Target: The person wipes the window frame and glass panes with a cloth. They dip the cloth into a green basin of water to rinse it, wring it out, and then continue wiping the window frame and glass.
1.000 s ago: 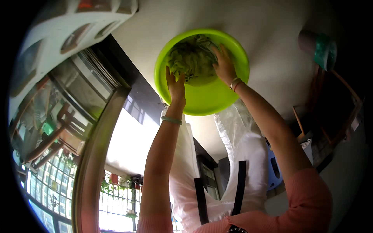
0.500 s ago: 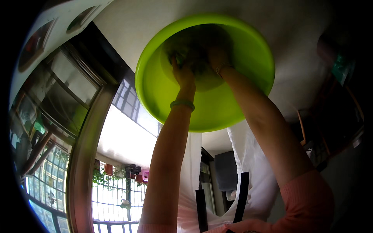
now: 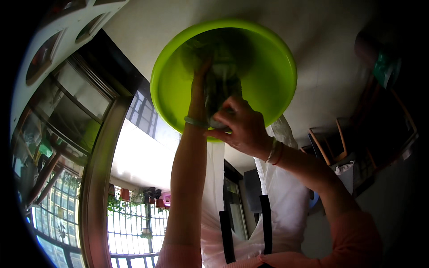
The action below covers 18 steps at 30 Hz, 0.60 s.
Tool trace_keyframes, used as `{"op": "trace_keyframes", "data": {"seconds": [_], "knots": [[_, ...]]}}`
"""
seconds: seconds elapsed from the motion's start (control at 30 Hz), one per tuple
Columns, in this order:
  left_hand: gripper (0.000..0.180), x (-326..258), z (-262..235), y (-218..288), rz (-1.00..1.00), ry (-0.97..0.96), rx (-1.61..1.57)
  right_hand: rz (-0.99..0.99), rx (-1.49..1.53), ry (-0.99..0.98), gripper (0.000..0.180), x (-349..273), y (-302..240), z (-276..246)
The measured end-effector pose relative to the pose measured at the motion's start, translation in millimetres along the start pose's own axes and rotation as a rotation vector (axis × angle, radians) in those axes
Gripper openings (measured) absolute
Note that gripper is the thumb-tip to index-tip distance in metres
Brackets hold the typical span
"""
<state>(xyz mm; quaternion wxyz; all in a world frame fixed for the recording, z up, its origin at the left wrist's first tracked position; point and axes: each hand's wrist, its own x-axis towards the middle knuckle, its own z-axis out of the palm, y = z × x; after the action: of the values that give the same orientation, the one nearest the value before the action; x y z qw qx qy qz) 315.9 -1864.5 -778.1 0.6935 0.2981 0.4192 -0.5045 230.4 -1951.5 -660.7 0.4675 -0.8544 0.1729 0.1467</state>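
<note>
A wide lime-green basin [image 3: 178, 107] stands on the floor ahead of me, its inside partly in deep shadow. A dark, elongated thing with a pale patch [image 3: 223, 71] reaches from the shadow toward the basin's near side; its exact kind cannot be made out. My left hand [image 3: 202, 73] is down in the basin along this thing's left side and seems to grip it, though the fingertips are lost in the dark. Over the near rim, my right hand [image 3: 243, 123] has its fingers bent in at the thing's near end, with the thumb sticking out to the left.
The basin rests on a pale floor [image 3: 321, 76]. To the left runs a brown door frame [image 3: 100, 178], with potted plants [image 3: 125, 194] and a barred window beyond. A wooden-legged chair [image 3: 328, 143] and a green object [image 3: 386, 69] are at the right.
My right hand has come up out of the basin's shadow, back to the near rim. The dark thing now shows stretched toward me. My left hand stays inside the basin.
</note>
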Motion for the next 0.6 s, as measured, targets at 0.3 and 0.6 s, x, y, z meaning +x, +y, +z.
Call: {"op": "trace_keyframes", "data": {"seconds": [0.3,0.6], "knots": [[0.036,-26.0,-18.7,-28.6,0.155,-0.110,-0.169,-0.021,0.065,0.331,0.023,41.4,-2.6,42.5],[0.035,31.2,-87.2,-56.5,0.394,-0.147,-0.210,-0.098,0.078,0.272,0.006,86.7,40.5,55.3]]}}
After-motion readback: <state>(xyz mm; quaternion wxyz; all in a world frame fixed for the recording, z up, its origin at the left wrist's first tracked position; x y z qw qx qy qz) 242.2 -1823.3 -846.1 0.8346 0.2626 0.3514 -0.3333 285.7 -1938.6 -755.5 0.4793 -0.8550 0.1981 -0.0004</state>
